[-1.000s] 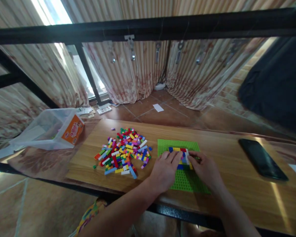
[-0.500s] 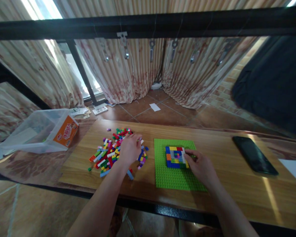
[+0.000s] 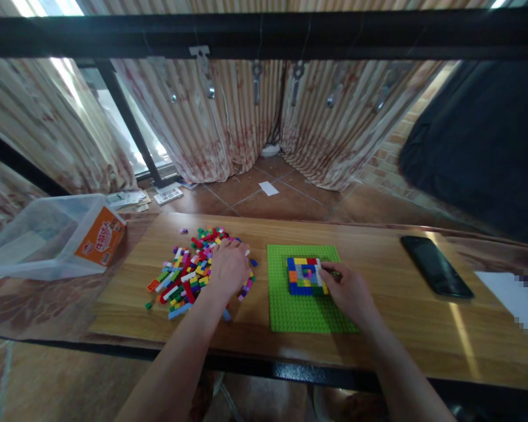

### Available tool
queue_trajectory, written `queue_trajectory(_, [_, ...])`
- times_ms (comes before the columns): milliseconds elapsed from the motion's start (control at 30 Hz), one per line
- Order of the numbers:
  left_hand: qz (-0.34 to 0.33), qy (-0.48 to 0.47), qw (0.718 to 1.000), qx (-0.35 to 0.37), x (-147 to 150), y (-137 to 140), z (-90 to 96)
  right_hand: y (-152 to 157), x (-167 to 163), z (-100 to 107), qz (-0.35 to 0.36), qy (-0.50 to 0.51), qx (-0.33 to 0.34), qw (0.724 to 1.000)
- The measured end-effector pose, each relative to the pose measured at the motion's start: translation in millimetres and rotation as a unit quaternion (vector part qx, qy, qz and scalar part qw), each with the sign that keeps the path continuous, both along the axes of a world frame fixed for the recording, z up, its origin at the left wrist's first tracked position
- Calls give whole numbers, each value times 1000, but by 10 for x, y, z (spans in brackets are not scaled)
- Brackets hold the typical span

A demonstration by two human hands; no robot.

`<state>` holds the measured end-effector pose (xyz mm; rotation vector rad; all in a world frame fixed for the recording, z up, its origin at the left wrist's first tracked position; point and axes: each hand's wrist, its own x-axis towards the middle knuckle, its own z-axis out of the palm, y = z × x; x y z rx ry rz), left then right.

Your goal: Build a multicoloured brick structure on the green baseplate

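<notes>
Over the heap of loose toy building bricks point(image 3: 189, 269), my left hand point(image 3: 229, 266) reaches down with its fingers apart among the pieces. Its fingertips are partly hidden, and I see nothing held in it. A green studded baseplate point(image 3: 286, 316) lies to the right of the heap. On it sits a square of colourful bricks point(image 3: 301, 289), with a blue, orange, yellow and red border around a greyish middle. My right hand point(image 3: 345, 293) is at the right edge of this square, thumb and index finger closed on a white brick point(image 3: 319, 265) there.
A black phone point(image 3: 437, 266) lies on the wooden tabletop point(image 3: 378, 346) at the right, near a sheet of white paper point(image 3: 501, 293). At the left stands a clear plastic bin point(image 3: 48, 234) with an orange label. A black bar point(image 3: 264, 36) crosses above the table.
The whole view has shifted slightly, moving the scene left. My left hand's fingers have spread a little over the heap. My right hand stays at the square's right edge.
</notes>
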<state>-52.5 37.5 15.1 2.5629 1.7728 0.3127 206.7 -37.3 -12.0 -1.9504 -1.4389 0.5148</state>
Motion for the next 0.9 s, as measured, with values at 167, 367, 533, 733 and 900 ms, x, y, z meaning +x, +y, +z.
queue_trajectory(167, [-12, 8, 1000, -6, 6, -44, 35, 8, -18, 18, -7, 3, -3, 1000])
queue_trajectory(367, [-15, 16, 999, -29, 14, -36, 54, -2, -21, 6, 7, 0, 16, 1000])
queue_trajectory(533, [-16, 0, 999, -30, -4, -15, 47, -1, -9, -10, 12, -3, 9, 1000])
queue_trajectory(733, [-32, -35, 999, -24, -39, 16, 72, -4, 0, -10, 14, 0, 15, 1000])
queue_trajectory(900, [-49, -54, 997, -19, -55, 2, 76, -4, 18, -5, 18, 15, -1, 1000])
